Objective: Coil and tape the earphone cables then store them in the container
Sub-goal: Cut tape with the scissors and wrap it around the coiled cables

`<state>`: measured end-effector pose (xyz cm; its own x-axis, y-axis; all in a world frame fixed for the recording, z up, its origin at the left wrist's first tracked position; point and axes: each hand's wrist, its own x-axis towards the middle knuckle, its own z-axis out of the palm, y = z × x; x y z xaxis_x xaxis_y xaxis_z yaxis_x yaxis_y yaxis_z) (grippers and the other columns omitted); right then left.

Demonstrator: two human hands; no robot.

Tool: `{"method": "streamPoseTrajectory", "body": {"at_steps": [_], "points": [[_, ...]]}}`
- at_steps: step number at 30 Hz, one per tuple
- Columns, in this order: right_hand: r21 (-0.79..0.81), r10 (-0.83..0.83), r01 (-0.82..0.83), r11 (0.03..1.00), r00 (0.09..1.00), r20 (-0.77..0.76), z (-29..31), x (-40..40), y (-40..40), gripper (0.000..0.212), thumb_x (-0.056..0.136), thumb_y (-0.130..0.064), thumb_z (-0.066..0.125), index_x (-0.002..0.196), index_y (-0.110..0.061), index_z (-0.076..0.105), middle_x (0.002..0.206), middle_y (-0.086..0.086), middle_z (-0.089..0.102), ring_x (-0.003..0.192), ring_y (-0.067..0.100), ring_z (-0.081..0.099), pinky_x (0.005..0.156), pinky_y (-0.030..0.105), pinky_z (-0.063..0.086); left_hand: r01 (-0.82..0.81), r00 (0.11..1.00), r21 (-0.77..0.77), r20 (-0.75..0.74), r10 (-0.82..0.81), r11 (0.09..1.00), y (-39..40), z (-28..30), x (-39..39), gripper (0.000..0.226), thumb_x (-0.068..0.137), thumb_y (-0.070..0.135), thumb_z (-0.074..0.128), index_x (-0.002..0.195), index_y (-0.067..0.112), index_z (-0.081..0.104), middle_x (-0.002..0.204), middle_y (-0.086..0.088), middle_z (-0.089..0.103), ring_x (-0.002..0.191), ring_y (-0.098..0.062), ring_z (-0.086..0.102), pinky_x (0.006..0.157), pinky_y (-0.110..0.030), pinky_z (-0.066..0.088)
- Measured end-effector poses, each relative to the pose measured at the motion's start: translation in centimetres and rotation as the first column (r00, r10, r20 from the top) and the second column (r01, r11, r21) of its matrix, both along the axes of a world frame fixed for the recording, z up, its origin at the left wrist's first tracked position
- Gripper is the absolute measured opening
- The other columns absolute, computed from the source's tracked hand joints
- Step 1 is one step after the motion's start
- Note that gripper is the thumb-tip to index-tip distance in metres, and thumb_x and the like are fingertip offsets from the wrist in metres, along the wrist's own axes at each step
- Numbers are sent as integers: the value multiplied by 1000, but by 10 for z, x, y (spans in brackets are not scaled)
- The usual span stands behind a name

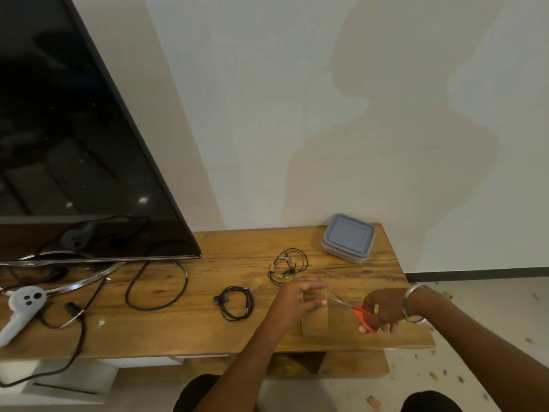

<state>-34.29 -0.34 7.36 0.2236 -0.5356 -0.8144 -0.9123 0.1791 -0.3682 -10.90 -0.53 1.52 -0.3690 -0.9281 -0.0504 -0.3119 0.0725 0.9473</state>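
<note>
Two coiled black earphone cables (236,302) lie on the wooden table (208,337) near one lidded plastic container (348,237). The left hand (297,301) clasps a brown tape roll (315,318); the right hand (383,310) grips orange-handled scissors (355,311).

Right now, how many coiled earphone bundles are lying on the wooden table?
2. The taped earphone coil lies mid-table, left of the lidded container. The untaped black earphone coil lies nearer the front edge, left of the left hand. Others may be hidden behind the hands.

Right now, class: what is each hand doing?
Left hand: closed on the tape roll.
Right hand: closed on the scissors, blades at the tape.
</note>
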Motion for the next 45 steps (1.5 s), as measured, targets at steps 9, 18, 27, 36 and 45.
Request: {"method": "streamPoseTrajectory", "body": {"at_steps": [9,18,27,36,45], "points": [[-48,173,-181,982,975,-140,15,19,-23,60,72,-62,68,108,-14,60,92,7,63,78,18,62,67,24,54,13,999,-8,-37,-14,1000,0,-3,0,37,75,13,80,111,19,72,114,12,67,110,5,58,97,-10,42],[-172,286,-321,932,937,-198,15,20,-34,53,77,-59,65,105,-14,61,89,0,60,69,15,54,56,23,41,37,999,-41,-11,-37,998,0,-3,1,38,76,15,80,112,22,72,115,17,66,113,6,56,97,-9,41],[-287,335,-374,882,925,-177,2,26,-44,47,78,-55,66,99,-13,60,90,1,54,76,17,45,59,26,33,38,999,-52,-14,-39,998,2,-3,2,39,75,16,80,113,23,71,116,15,67,113,5,57,97,-10,41],[-375,328,-358,855,934,-144,-6,20,-44,40,77,-54,67,91,-17,60,88,0,56,72,15,45,61,27,35,17,1000,-40,-8,-17,999,2,-4,1,40,75,18,81,113,24,71,116,16,66,113,7,56,97,-10,41],[-426,350,-340,838,935,-58,-11,13,-43,23,81,-42,67,85,-23,55,79,-13,47,68,7,41,62,24,34,34,999,-19,-35,-35,999,5,1,2,44,76,14,80,117,25,68,117,22,63,113,11,54,93,-4,39]]}}
